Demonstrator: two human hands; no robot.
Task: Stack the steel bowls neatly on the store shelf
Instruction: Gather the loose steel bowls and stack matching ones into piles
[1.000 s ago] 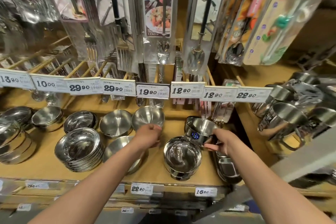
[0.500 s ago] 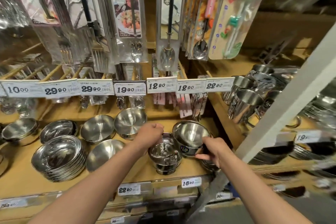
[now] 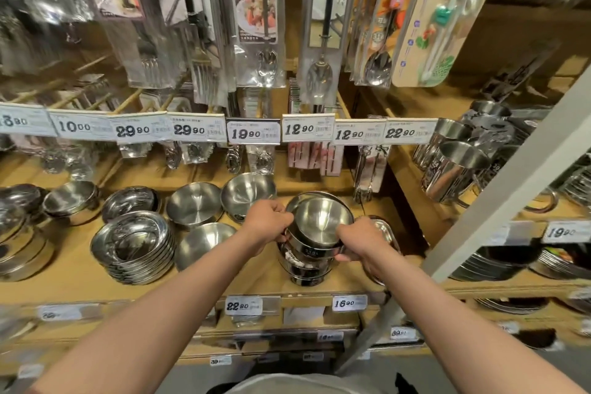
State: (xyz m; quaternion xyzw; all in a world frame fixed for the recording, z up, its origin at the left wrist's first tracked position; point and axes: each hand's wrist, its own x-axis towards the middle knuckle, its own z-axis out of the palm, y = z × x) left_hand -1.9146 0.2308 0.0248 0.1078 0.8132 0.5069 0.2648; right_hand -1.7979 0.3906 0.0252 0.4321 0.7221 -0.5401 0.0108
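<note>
Two hands hold one steel bowl (image 3: 319,225) over a short stack of bowls (image 3: 303,269) near the front edge of the wooden shelf (image 3: 80,278). The left hand (image 3: 267,222) curls its fingers round the bowl's left rim; the right hand (image 3: 359,241) grips the right rim and wall. The bowl sits tilted on the stack and does not appear fully seated.

Risks, as judged from this position:
- A tilted bowl released early may rock or slide off, since the polished walls offer little friction
- The stack stands close to the shelf edge; a sideways push could tip it forward
- The flat tray (image 3: 385,230) just beside the right hand may be knocked

Legible writing: price tags on the rail above read 10.00, 29.90, 29.90, 19.90, 12.90, 12.90 and 22.90; tags on the shelf front read 22.90 and 16.90. A dark label on the bowl's wall is too small to read
</note>
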